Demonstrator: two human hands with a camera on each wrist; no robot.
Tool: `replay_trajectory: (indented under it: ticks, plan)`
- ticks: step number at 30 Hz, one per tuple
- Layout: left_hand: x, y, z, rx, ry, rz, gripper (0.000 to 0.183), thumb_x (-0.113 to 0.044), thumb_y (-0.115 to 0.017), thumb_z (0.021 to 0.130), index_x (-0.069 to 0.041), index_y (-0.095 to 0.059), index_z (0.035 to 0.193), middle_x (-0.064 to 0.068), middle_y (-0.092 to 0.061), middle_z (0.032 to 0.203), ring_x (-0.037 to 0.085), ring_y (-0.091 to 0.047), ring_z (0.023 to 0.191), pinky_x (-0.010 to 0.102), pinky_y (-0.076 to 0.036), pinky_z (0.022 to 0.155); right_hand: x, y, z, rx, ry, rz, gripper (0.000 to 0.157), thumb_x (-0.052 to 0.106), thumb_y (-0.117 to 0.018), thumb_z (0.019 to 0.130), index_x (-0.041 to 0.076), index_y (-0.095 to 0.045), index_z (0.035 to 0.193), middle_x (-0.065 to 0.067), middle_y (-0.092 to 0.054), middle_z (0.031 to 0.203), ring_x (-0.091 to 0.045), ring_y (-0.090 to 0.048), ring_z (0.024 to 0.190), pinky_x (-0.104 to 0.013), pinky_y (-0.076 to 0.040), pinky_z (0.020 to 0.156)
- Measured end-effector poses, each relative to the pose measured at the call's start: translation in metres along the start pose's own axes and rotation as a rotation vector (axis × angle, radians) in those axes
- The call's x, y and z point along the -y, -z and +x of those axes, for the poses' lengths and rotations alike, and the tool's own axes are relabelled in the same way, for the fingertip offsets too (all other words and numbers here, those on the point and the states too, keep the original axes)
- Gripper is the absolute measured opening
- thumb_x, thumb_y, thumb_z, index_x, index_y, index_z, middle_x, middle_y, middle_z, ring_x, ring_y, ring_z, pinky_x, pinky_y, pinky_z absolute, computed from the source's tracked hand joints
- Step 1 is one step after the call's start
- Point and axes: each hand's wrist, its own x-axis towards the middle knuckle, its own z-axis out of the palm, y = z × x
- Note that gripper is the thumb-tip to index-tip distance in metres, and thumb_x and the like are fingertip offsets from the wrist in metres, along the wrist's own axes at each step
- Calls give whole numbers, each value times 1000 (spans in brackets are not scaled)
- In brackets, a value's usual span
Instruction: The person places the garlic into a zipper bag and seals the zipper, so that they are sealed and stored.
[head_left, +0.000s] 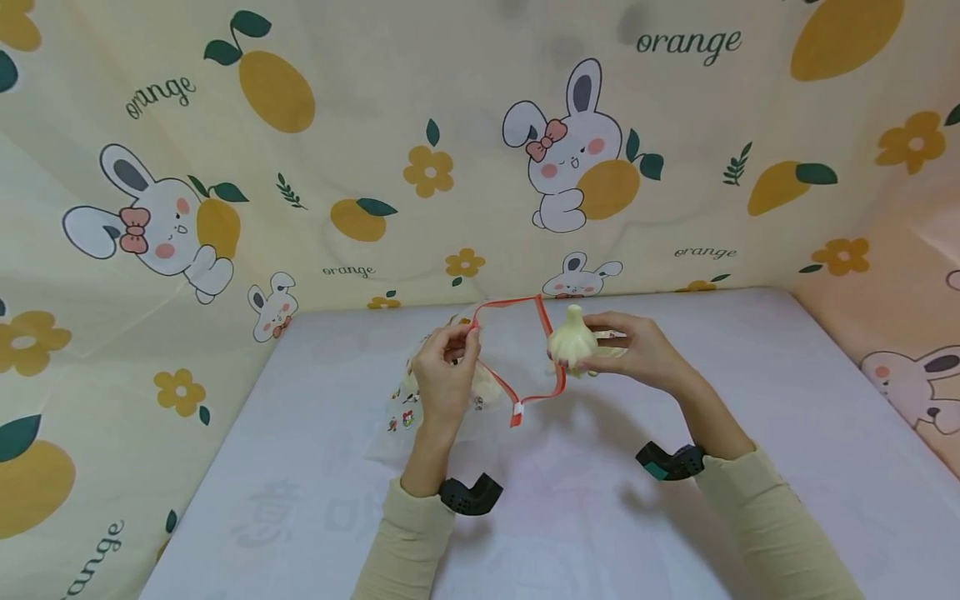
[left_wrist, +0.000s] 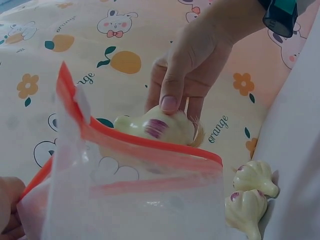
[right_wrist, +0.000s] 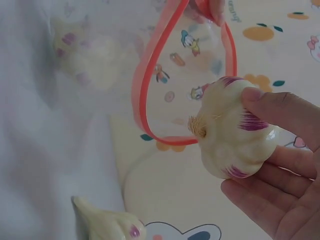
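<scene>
My left hand pinches the red zip edge of a clear plastic zip bag printed with small cartoon figures. The bag's mouth gapes toward the right. My right hand holds a garlic bulb, cream with purple streaks, between thumb and fingers. This bulb is right at the bag's mouth, its root end facing the opening in the right wrist view. Through the plastic, pale purple-marked garlic shows blurred inside the bag; how many bulbs is unclear.
Two more garlic bulbs, one beside another, lie on the white table beyond the bag in the left wrist view. A cloth printed with rabbits and oranges hangs behind the table and along its sides.
</scene>
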Motion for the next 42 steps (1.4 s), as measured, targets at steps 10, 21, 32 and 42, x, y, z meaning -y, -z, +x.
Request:
replay_trajectory:
  ticks: [10,21,32,42]
  plan:
    - [-1,-1,1,-11,1,-25,12,-7,-67,87,5,-71,89,19,-69,82,12,-63,72,6,-51,65,1,-8,3,-2,53,15,54,2,-81,72,-8,-60,121,-26,-63,123,-42,-66,103,-18,-58,83]
    - [0,-2,1,-13,-6,-30,12,-7,-67,88,5,-71,89,19,-69,82,14,-63,72,7,-51,64,4,-13,5,14,81,-7,54,0,-81,72,-9,-60,121,-27,-63,123,-41,-64,105,-44,-56,91]
    - [1,-2,1,-6,1,-17,14,-8,-67,88,5,-71,90,19,-70,83,19,-64,72,8,-52,64,5,-20,7,33,100,26,52,2,-82,71,-7,-62,119,-24,-64,121,-2,-64,99,-40,-57,91]
    - [1,-2,1,-11,-4,-19,13,-8,-67,88,4,-71,90,18,-70,81,16,-63,71,8,-52,64,7,-26,9,50,108,53,53,0,-82,70,-8,-62,118,-26,-65,120,9,-61,93,-34,-59,87]
